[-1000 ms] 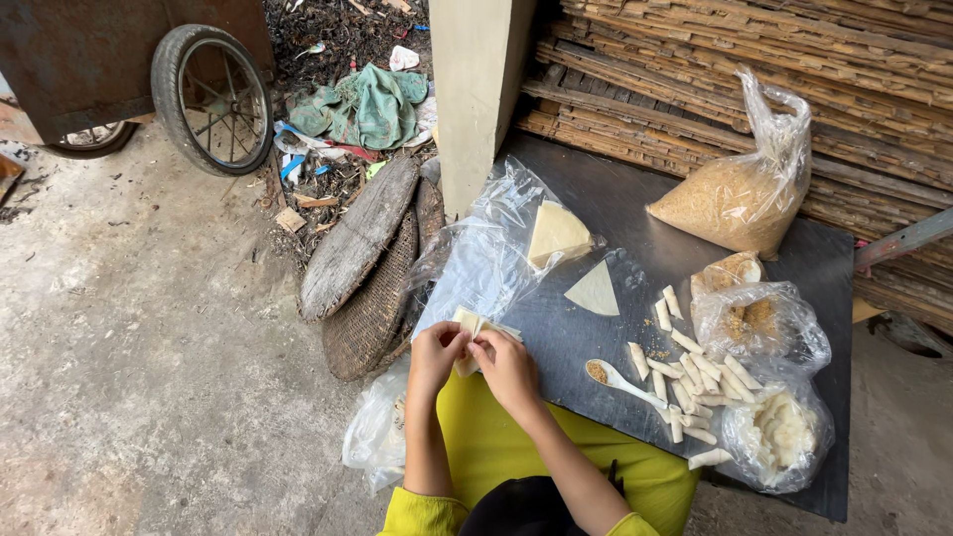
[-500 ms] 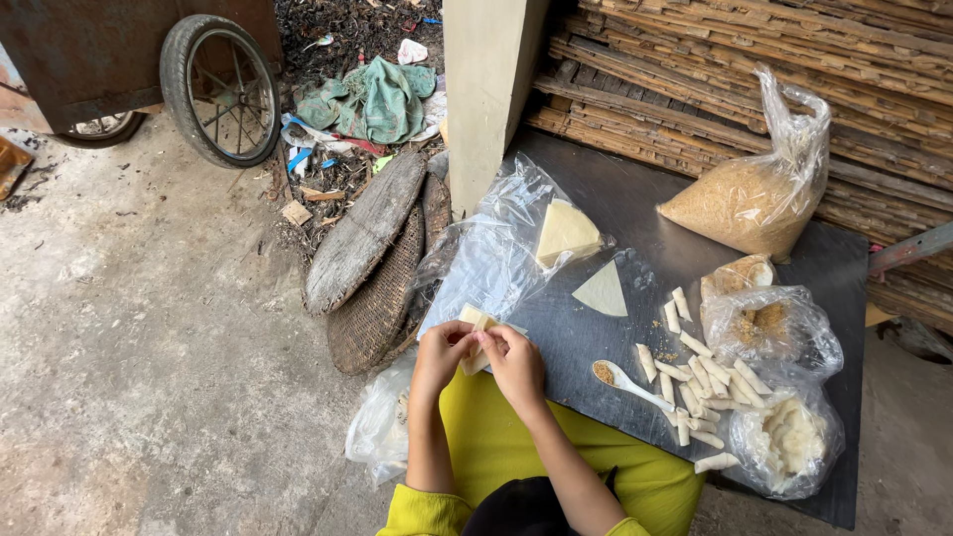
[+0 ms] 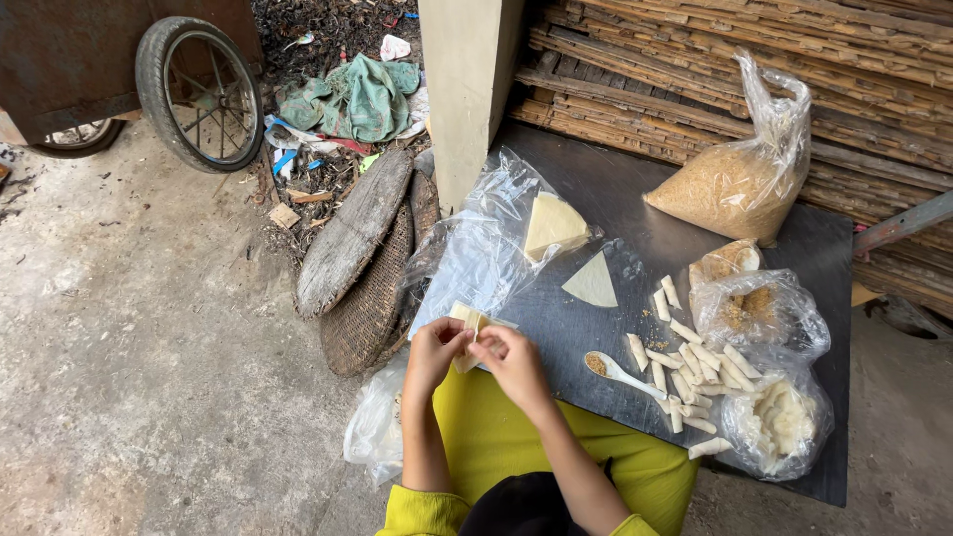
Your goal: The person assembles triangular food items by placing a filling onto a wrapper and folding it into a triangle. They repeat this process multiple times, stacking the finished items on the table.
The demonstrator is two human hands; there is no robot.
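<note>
- Head view looks straight down on a person in yellow, seated at the near edge of a dark board (image 3: 615,189) that serves as a worktop.
- Both hands meet at that near-left edge, and a pale folded wrapper (image 3: 465,320) sits between their fingertips.
- Left hand (image 3: 435,349) pinches the wrapper's left side, fingers curled in around it.
- Right hand (image 3: 512,359) closes on the wrapper's right side, thumb and fingers pressed to the dough; neither hand is free.
- Relation that counts: the wrapper lies just ahead of the knuckles, on the far side of both hands, its upper corner poking out past the fingertips toward the middle of the board. Its long axis seems to run away from the body, though the fingers cover most of it. Both hands are equally close, each touching it.
- A white spoon (image 3: 623,373) with brown filling in its bowl lies just to the right of the right hand, handle pointing away to the right, so that hand is the nearer one.
- Finished rolls (image 3: 695,359) lie scattered beyond the spoon, well apart from the hands.
- A triangular wrapper (image 3: 592,282) lies flat farther up the board, and a stack of wrappers (image 3: 552,224) rests on clear plastic beyond it.
- A tied bag of brown crumbs (image 3: 740,179) stands at the far right corner.
</note>
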